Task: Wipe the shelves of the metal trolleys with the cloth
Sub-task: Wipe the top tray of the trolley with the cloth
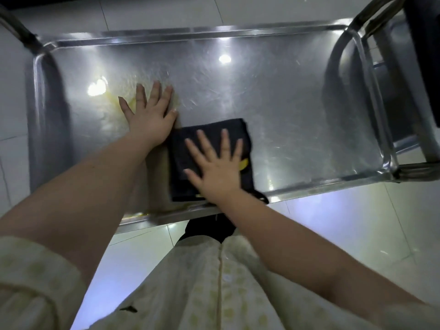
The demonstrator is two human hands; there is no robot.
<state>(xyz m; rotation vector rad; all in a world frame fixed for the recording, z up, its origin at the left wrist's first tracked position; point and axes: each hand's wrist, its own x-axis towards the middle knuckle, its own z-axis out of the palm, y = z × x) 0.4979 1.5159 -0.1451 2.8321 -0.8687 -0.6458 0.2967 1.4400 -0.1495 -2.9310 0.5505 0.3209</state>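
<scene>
1. The cloth [178, 163], dark and folded into a rough rectangle, lies flat on the near middle of the top shelf [285, 103]. Its near edge reaches the shelf's front rim.
2. A yellow tag [244, 163] shows on the cloth beside the little finger.
3. The right hand [214, 170] presses palm-down on the cloth. Its grip is apart, with fingers straight and spread and clamped on nothing.
4. The left hand [148, 115] lies flat on the bare metal just left of the cloth, the heel of the palm beside the cloth's far left corner. Its grip is also apart, with the fingers splayed.
5. A yellowish smear [112, 101] marks the shelf around and to the left of the left hand's fingers.
6. The shelf is a scratched, shiny steel tray with a raised rim. Bent tube frames of the trolley [364, 79] rise at both ends.
7. The pale tiled floor [357, 234] surrounds the trolley.
8. A pale patterned sleeve [31, 277] is pushed up the left forearm.
</scene>
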